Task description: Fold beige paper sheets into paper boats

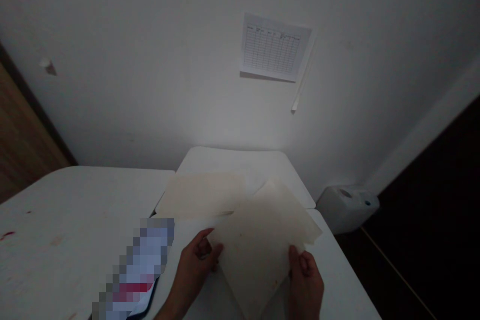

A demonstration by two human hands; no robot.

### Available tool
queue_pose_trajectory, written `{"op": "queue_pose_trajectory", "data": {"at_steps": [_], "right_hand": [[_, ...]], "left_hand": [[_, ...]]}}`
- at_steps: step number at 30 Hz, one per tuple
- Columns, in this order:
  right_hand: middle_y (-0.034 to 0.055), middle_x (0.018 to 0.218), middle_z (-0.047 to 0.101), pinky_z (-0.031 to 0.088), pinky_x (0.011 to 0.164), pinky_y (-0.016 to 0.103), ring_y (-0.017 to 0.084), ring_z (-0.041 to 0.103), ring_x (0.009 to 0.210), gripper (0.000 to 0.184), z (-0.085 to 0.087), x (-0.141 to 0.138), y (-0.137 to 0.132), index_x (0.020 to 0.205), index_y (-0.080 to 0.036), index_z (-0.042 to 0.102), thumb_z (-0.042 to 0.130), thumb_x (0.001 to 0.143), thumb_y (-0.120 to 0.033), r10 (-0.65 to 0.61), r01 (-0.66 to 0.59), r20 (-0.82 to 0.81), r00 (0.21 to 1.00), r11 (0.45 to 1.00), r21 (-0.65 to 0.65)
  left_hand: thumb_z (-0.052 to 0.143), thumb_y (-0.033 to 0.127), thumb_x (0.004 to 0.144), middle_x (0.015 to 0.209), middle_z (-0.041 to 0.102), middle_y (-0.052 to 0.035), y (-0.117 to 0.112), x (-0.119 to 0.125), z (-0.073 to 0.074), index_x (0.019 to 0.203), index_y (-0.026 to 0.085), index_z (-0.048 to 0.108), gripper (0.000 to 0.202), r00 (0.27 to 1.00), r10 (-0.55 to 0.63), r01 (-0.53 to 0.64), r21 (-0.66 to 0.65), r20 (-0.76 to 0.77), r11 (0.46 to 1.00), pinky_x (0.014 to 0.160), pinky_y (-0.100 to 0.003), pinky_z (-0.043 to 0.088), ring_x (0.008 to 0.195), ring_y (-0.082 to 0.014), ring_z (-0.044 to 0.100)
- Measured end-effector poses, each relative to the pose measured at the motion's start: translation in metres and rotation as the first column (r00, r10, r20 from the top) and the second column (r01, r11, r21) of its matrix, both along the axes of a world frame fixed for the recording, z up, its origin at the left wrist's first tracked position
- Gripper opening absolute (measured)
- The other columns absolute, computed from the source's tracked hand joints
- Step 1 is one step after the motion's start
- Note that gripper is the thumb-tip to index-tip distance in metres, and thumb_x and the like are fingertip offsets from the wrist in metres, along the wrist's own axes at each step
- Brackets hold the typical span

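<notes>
A thin, off-white sheet of paper (258, 250) is held up over the white table, turned so that one corner points toward me. My left hand (200, 262) pinches its left corner between thumb and fingers. On the other side, my right hand (305, 277) grips the right edge, thumb on top. A few small brownish specks mark the sheet's lower part. Behind it, another pale cream sheet (202, 192) lies flat on the table. A further sheet corner (313, 232) shows at the right, partly hidden under or behind the held one.
The white table (240, 157) meets the wall. At left stands a second white table (75, 240) with reddish stains; a pixelated phone-like object (138, 265) lies near my left forearm. A white plastic canister (347, 207) is on the floor at right. A printed chart (275, 50) hangs above.
</notes>
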State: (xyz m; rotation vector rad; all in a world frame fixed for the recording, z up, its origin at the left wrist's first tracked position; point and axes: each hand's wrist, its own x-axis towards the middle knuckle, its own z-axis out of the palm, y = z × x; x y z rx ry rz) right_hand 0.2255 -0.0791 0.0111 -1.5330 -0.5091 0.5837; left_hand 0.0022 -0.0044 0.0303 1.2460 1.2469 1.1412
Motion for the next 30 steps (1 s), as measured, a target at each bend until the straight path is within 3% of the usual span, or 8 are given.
{"op": "queue_pose_trajectory", "data": {"at_steps": [4, 8, 12, 15, 19, 21, 23, 30], "right_hand": [[-0.002, 0.066, 0.062, 0.05, 0.057, 0.024, 0.017, 0.061, 0.062, 0.048, -0.006, 0.003, -0.001, 0.087, -0.022, 0.051, 0.071, 0.066, -0.06, 0.055, -0.057, 0.048, 0.997, 0.997, 0.046], [0.0021, 0.062, 0.065, 0.048, 0.053, 0.027, 0.02, 0.06, 0.055, 0.052, -0.004, 0.011, -0.001, 0.087, -0.018, 0.058, 0.072, 0.064, -0.062, 0.081, -0.065, 0.172, 0.982, 0.993, -0.097], [0.0096, 0.066, 0.068, 0.048, 0.055, 0.029, 0.023, 0.062, 0.06, 0.053, -0.001, 0.022, -0.004, 0.074, -0.014, 0.065, 0.065, 0.071, -0.067, 0.144, -0.083, 0.29, 0.946, 0.973, -0.213], [0.0062, 0.056, 0.064, 0.046, 0.05, 0.028, 0.021, 0.058, 0.051, 0.053, -0.003, 0.026, -0.008, 0.07, -0.014, 0.068, 0.058, 0.079, -0.065, 0.21, -0.094, 0.435, 0.875, 0.958, -0.271], [0.0077, 0.074, 0.072, 0.052, 0.061, 0.03, 0.023, 0.066, 0.064, 0.036, -0.006, 0.022, -0.012, 0.089, -0.016, 0.072, 0.051, 0.091, -0.045, 0.168, -0.097, 0.769, 0.616, 0.986, -0.137], [0.0102, 0.103, 0.071, 0.055, 0.078, 0.033, 0.024, 0.068, 0.089, 0.028, -0.006, 0.019, -0.012, 0.108, -0.017, 0.068, 0.048, 0.09, -0.027, 0.138, -0.257, 0.9, 0.414, 0.966, -0.03], [0.0092, 0.118, 0.066, 0.054, 0.086, 0.035, 0.023, 0.064, 0.103, 0.042, -0.006, 0.016, -0.01, 0.12, -0.02, 0.062, 0.045, 0.083, -0.011, 0.121, -0.412, 0.961, 0.248, 0.911, -0.009], [0.0086, 0.122, 0.064, 0.055, 0.085, 0.037, 0.024, 0.06, 0.101, 0.057, -0.005, -0.004, -0.006, 0.115, -0.018, 0.061, 0.044, 0.063, -0.004, 0.159, -0.575, 0.987, -0.007, 0.807, -0.133]], "left_hand": [[0.067, 0.049, 0.068, 0.061, 0.062, 0.0016, -0.001, 0.001, 0.002, 0.083, 0.019, 0.061, 0.035, 0.999, 0.032, -0.033, -0.061, -0.009, 0.998, 0.034, -0.022, 0.04, 0.044, -0.0141, 0.054], [0.066, 0.053, 0.067, 0.045, 0.049, 0.0053, 0.003, -0.006, -0.001, 0.059, 0.021, 0.051, 0.037, 0.987, -0.004, -0.009, -0.076, -0.163, 0.997, 0.027, -0.019, 0.03, 0.032, -0.0107, 0.042], [0.064, 0.058, 0.067, 0.039, 0.044, 0.0061, 0.007, -0.013, -0.004, 0.053, 0.02, 0.049, 0.043, 0.969, -0.092, 0.073, -0.09, -0.229, 0.993, 0.026, -0.019, 0.027, 0.028, -0.0092, 0.038], [0.062, 0.061, 0.069, 0.039, 0.045, 0.0055, 0.007, -0.014, -0.004, 0.057, 0.019, 0.055, 0.044, 0.965, -0.074, 0.054, -0.086, -0.251, 0.995, 0.027, -0.019, 0.028, 0.028, -0.0095, 0.038], [0.058, 0.068, 0.069, 0.039, 0.05, 0.0035, 0.006, -0.013, -0.004, 0.069, 0.016, 0.065, 0.052, 0.964, -0.018, -0.008, -0.095, -0.265, 0.995, 0.029, -0.021, 0.029, 0.029, -0.0117, 0.041], [0.055, 0.07, 0.07, 0.038, 0.051, 0.003, 0.006, -0.013, -0.005, 0.074, 0.015, 0.067, 0.057, 0.963, -0.021, -0.004, -0.093, -0.267, 0.996, 0.03, -0.021, 0.03, 0.029, -0.0121, 0.041], [0.052, 0.071, 0.072, 0.037, 0.051, 0.0026, 0.007, -0.014, -0.005, 0.078, 0.014, 0.068, 0.06, 0.964, -0.027, 0.002, -0.095, -0.265, 0.996, 0.031, -0.022, 0.03, 0.028, -0.0126, 0.041], [0.05, 0.07, 0.074, 0.036, 0.05, 0.0026, 0.007, -0.014, -0.005, 0.081, 0.013, 0.068, 0.06, 0.965, -0.036, 0.006, -0.116, -0.261, 0.993, 0.031, -0.022, 0.029, 0.028, -0.0124, 0.04]]}}
